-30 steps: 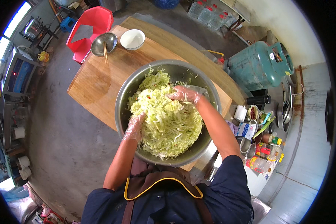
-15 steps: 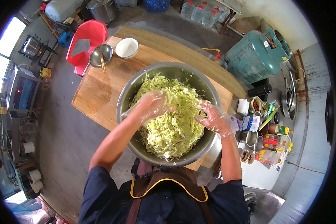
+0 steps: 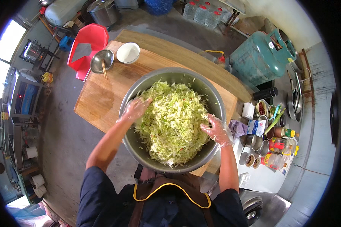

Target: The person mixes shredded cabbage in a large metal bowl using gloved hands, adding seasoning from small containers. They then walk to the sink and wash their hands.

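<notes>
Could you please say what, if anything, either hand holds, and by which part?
Cannot tell: the left hand and right hand flank the shredded vegetable, with no clear grip.

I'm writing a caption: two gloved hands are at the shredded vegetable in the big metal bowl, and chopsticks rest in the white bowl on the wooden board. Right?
Not quite: the head view shows the chopsticks in the small metal bowl, not the white bowl beside it. The rest stands: gloved left hand and right hand at the shredded vegetable in the big metal bowl.
</notes>
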The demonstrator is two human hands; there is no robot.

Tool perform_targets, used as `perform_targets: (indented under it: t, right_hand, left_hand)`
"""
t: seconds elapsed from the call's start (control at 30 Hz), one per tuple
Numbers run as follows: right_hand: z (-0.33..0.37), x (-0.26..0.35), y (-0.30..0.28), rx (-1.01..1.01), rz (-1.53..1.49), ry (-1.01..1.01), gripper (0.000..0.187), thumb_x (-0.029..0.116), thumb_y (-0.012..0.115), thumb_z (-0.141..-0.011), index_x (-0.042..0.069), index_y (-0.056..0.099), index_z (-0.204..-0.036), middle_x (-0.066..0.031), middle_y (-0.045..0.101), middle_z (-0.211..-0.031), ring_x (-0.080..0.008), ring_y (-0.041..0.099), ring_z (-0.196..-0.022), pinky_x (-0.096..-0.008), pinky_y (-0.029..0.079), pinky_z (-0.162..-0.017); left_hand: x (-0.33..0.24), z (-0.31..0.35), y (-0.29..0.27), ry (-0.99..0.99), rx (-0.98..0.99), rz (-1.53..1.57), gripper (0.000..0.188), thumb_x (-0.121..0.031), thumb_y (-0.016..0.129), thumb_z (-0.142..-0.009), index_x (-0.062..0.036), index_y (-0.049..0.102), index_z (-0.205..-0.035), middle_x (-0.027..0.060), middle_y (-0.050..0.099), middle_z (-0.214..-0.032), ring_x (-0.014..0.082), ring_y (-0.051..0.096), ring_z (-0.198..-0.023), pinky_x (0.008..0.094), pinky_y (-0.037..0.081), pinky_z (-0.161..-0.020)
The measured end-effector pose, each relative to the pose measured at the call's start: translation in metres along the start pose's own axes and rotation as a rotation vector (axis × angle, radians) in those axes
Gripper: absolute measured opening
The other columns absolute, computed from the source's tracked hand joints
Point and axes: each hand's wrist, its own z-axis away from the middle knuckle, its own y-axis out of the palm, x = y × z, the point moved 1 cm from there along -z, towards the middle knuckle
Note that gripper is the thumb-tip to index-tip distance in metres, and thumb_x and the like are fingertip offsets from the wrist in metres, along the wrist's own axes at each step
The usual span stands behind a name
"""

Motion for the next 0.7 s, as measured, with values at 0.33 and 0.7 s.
perform_targets:
  t: [0.33, 0.7]
  right_hand:
    - [-0.009, -0.070, 0.094, 0.151, -0.803, 0.723, 0.092, 0.052, 0.064, -0.088, -0.002, 0.024, -0.151, -0.0175, 0.046, -0.144, -0.0250, 0.046, -0.131, -0.0353, 0.037, -0.106]
    - [-0.019, -0.001, 0.089, 0.237, -1.340, 0.517, 0.052, 0.018, 0.069, -0.088, 0.009, 0.054, -0.137, -0.0087, 0.060, -0.131, -0.0200, 0.058, -0.115, -0.0340, 0.046, -0.098]
  left_hand:
    - [0.041, 0.108, 0.097, -0.625, 0.210, 1.442, 0.061, -0.045, 0.060, -0.094, -0.0069, 0.048, -0.140, 0.0098, 0.049, -0.143, 0.0235, 0.045, -0.129, 0.0417, 0.034, -0.109]
    - [0.009, 0.127, 0.090, -0.225, 0.166, 1.625, 0.055, -0.032, 0.066, -0.090, -0.0094, 0.048, -0.137, 0.0073, 0.059, -0.129, 0.0234, 0.061, -0.113, 0.0433, 0.053, -0.091]
